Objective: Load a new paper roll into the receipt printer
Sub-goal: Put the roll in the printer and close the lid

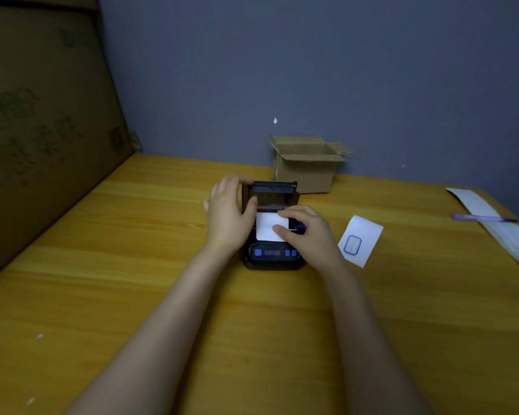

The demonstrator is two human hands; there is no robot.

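Observation:
A small black receipt printer (pixel 271 254) with blue buttons stands in the middle of the wooden table (pixel 132 265). Its lid (pixel 273 188) is raised at the back. White paper (pixel 267 227) lies across the open bay and over the front edge of the opening. My left hand (pixel 226 215) grips the lid's left side, fingers on its top edge and thumb inside. My right hand (pixel 304 229) rests on the paper, thumb and fingers pinching its right part. The roll itself is hidden under the paper and hands.
A small open cardboard box (pixel 307 166) stands behind the printer against the grey wall. A white label sheet with a blue outline (pixel 360 240) lies right of the printer. Long paper strips (pixel 498 229) and a purple pen (pixel 483 218) lie far right. A large carton (pixel 42 130) stands at left.

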